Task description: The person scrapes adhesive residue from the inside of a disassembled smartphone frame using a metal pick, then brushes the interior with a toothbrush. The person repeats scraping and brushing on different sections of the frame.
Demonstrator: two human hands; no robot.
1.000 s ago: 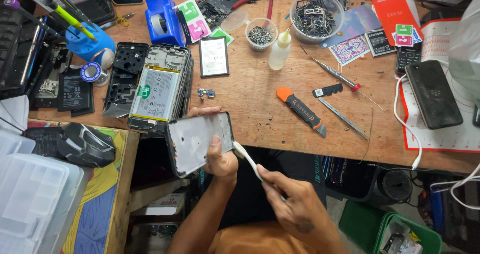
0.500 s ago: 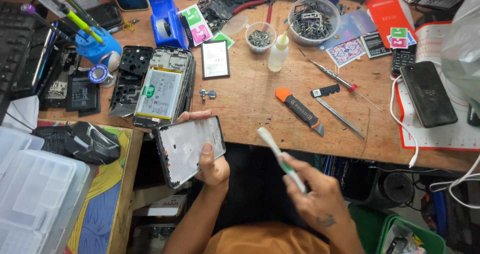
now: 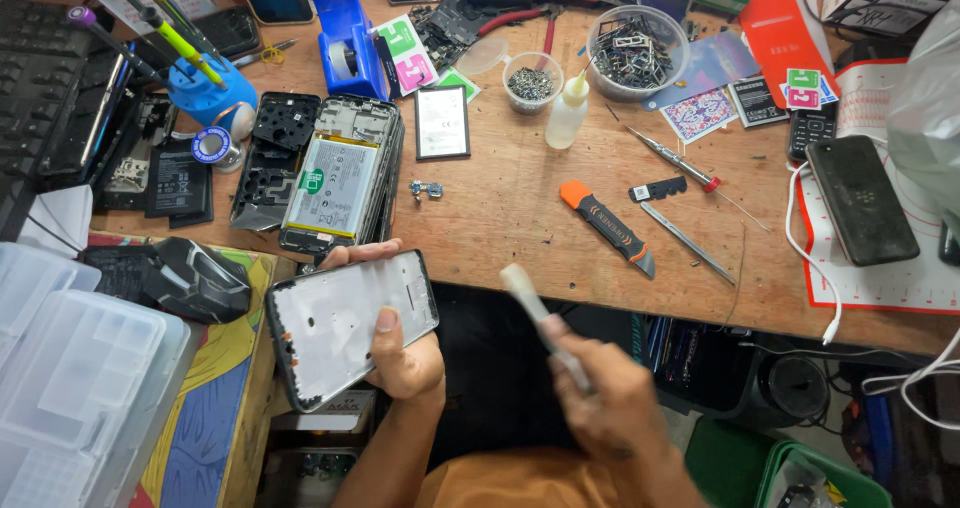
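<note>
A: Item one, largest: the wooden bench [image 3: 520, 218], filling the upper half of the frame. Condition?

B: Crowded. Clear plastic boxes [image 3: 70, 388] at lower left, a keyboard [image 3: 45, 98] at upper left, a dark phone [image 3: 862, 200] on a white mat at right.

A: Item two: the opened phone [image 3: 340, 183], left of centre on the bench.

B: Back cover off, battery exposed, black inner plates lying just beside it on the left. By this evidence the strip-down is well along; nothing yet appears reassembled.

A: Item three: the phone frame [image 3: 350, 323].

B: Held off the bench, below its front edge, at centre-left. The left hand [image 3: 405, 353] grips it from beneath, thumb laid on the pale inner face, fingers wrapped round the far edge. The face looks bare, with no board or screen fitted in it.

A: Item four: the brush [image 3: 540, 318].

B: White, blurred, in the right hand [image 3: 610, 408], fingers closed round the lower handle. Its head points up and left, near the frame but apart from it. Judgement: cleaning of the frame is in hand; fitting of parts is left.

A: Smaller items?

B: Orange-handled knife [image 3: 608, 226], metal pry tool [image 3: 688, 238], screwdriver [image 3: 672, 158], dropper bottle [image 3: 567, 113], a cup of screws [image 3: 531, 81], all lying unheld at upper centre and right.
</note>
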